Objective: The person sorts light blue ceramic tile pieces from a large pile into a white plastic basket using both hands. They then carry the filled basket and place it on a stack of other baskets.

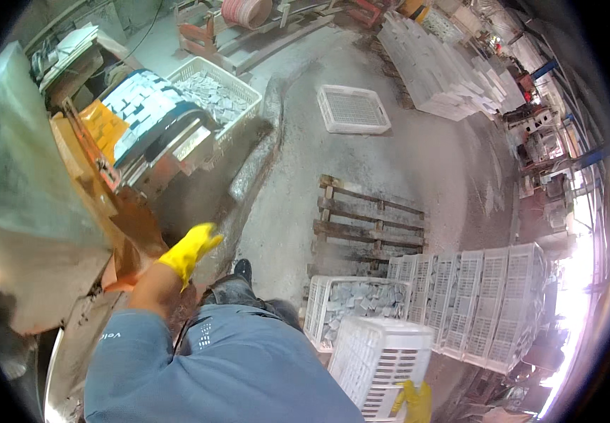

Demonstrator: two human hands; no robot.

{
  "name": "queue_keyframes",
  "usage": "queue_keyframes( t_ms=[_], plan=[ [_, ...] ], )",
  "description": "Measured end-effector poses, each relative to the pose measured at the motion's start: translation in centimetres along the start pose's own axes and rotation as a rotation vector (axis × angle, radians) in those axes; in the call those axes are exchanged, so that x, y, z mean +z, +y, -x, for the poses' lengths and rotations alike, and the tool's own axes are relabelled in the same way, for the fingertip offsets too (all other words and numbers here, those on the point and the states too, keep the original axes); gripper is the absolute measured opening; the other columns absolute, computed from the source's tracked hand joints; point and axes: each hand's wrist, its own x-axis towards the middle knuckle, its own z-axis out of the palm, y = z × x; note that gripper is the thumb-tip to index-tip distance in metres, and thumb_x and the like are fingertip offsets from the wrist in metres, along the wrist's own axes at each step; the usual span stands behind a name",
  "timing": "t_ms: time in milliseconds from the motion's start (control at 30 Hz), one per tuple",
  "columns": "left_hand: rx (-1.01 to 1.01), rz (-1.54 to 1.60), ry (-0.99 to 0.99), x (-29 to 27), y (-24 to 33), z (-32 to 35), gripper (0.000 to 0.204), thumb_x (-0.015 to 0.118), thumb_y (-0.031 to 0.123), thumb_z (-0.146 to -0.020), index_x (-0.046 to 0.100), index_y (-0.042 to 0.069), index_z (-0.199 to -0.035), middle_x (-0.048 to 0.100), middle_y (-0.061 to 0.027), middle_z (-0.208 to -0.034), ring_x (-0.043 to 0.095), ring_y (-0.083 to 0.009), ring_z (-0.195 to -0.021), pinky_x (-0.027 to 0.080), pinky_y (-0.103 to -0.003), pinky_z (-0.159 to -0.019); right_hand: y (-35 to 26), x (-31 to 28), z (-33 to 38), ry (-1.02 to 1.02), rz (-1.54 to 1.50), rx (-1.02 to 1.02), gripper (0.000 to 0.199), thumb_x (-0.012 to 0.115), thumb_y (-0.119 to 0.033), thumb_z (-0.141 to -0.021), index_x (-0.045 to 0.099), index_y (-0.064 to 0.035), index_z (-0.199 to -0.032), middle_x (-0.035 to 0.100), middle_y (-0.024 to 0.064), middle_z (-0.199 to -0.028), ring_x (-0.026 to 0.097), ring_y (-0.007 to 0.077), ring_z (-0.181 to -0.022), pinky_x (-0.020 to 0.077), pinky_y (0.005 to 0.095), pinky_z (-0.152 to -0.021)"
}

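My left hand (196,250), in a yellow rubber glove, is held out in front of my body with its fingers stretched out and nothing in it. It is nearest to the orange metal edge (132,250) of the machine on the left. At the lower right, my right hand (414,403), also yellow-gloved, grips the slotted side of a white plastic crate (397,345). This crate is tilted beside a second white crate (312,321) filled with grey stone pieces (365,299). Part of the right hand's grip is cut off by shadow and the frame's rim.
A wooden pallet (372,229) lies ahead, with stacked white crates (478,303) to its right. Farther off lie a low white crate (353,107) and piled pale slabs (425,67). At left, a conveyor belt (146,102) carries stone pieces beside a filled crate (254,106).
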Motion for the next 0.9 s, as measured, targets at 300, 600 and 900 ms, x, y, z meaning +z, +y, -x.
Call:
queue_keyframes(
  t_ms=[300,600,900],
  plan=[
    [0.192,-0.054,0.032,-10.0,16.2,-25.8,0.069,0.074,0.045,-0.097,0.064,-0.001,-0.148,0.068,-0.0272,-0.145,0.064,-0.0432,-0.136,0.050,-0.047,-0.116,-10.5,-1.5,-17.6,0.388,-0.522,-0.240,0.034,0.076,-0.031,-0.102,0.073,-0.0032,-0.122,0.068,0.0046,-0.086,0.058,0.0149,-0.062,0.0501,0.0321,-0.054],
    [0.448,-0.586,-0.089,-1.2,-3.9,-16.3,0.018,0.068,0.019,-0.096,0.075,0.012,-0.111,0.074,-0.0183,-0.101,0.070,-0.0441,-0.098,0.057,-0.053,-0.088,-37.1,7.1,-45.7,-0.081,-0.480,-0.448,0.028,0.078,-0.023,-0.103,0.073,0.0003,-0.117,0.064,0.0020,-0.078,0.062,0.0150,-0.065,0.0521,0.0305,-0.061],
    [-0.507,0.096,-0.344,6.5,6.5,-11.5,0.033,0.067,0.024,-0.102,0.072,0.005,-0.128,0.074,-0.0217,-0.125,0.070,-0.0408,-0.116,0.055,-0.049,-0.102,-57.2,15.6,-68.1,-0.042,-0.272,-0.558,0.026,0.078,-0.023,-0.103,0.069,-0.0015,-0.113,0.065,-0.0001,-0.082,0.060,0.0113,-0.068,0.0504,0.0285,-0.066]
  ],
)
